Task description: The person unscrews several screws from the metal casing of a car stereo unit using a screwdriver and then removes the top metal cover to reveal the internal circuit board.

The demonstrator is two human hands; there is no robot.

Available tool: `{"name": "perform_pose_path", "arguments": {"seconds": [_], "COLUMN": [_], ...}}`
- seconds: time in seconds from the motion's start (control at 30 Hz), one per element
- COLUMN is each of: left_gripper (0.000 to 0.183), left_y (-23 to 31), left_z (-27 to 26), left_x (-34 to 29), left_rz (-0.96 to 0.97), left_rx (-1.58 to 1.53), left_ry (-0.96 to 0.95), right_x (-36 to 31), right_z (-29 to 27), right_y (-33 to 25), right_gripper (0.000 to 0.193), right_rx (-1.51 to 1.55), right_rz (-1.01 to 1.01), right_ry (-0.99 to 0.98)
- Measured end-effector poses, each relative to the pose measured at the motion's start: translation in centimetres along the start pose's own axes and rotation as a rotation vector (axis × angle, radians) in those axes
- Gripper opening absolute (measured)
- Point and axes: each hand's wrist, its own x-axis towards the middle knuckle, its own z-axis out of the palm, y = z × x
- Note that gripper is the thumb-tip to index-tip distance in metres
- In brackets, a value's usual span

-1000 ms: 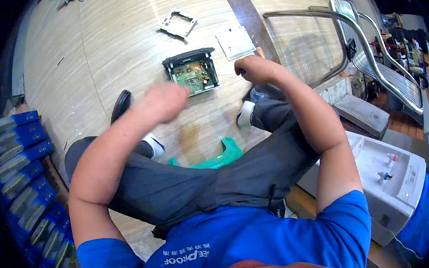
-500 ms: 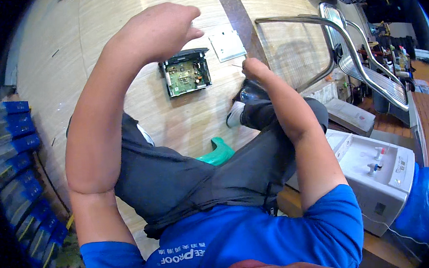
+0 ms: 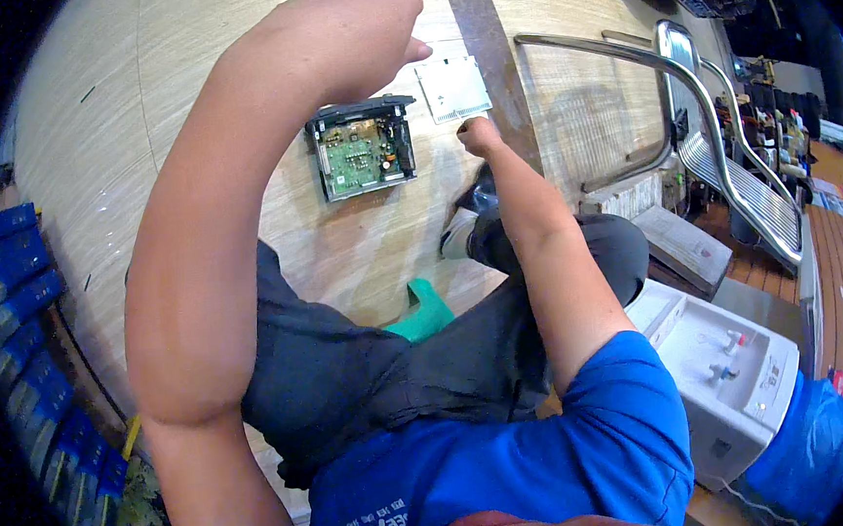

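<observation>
On the floor sits an opened electronic unit [image 3: 365, 155], a black-framed metal case with a green circuit board facing up. A flat white metal plate [image 3: 456, 87] with slots along its near edge lies to its right. My left hand [image 3: 361, 33] reaches over the unit's far side, its thumb apart from the fingers and close to the plate's far left corner; the other fingers are mostly hidden. My right hand [image 3: 479, 136] is closed just below the plate's near edge. Whatever it holds, if anything, is hidden.
A green curved object [image 3: 422, 312] lies between my legs. To the right stand a metal-framed chair [image 3: 695, 117], a cardboard box [image 3: 682, 245] and a white water dispenser [image 3: 722, 369]. Blue boxes [image 3: 31, 339] are stacked at the left.
My left hand has moved right and farther away, toward the plate. My right hand has shifted slightly left, below the plate's near edge. The view has shifted a little.
</observation>
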Motion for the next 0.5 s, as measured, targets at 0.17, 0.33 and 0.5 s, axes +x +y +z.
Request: {"name": "perform_pose_path", "arguments": {"seconds": [0.17,0.33,0.5], "left_gripper": [0.038,0.04,0.042], "left_y": [-2.6,-3.9,-4.8], "left_z": [1.6,1.8,2.8], "left_x": [2.1,2.4,3.0], "left_rz": [-0.019,-0.039,-0.096], "left_rx": [-0.004,-0.052,-0.034], "left_ry": [0.077,-0.004,-0.096], "right_x": [5.0,8.3,9.3], "right_z": [2.0,2.7,3.1], "right_y": [1.8,1.5,-0.2], "right_gripper": [0.024,0.03,0.036], "right_rx": [0.088,0.182,0.252], "right_rz": [0.045,0.181,0.242], "right_ry": [0.168,0.283,0.302]}}
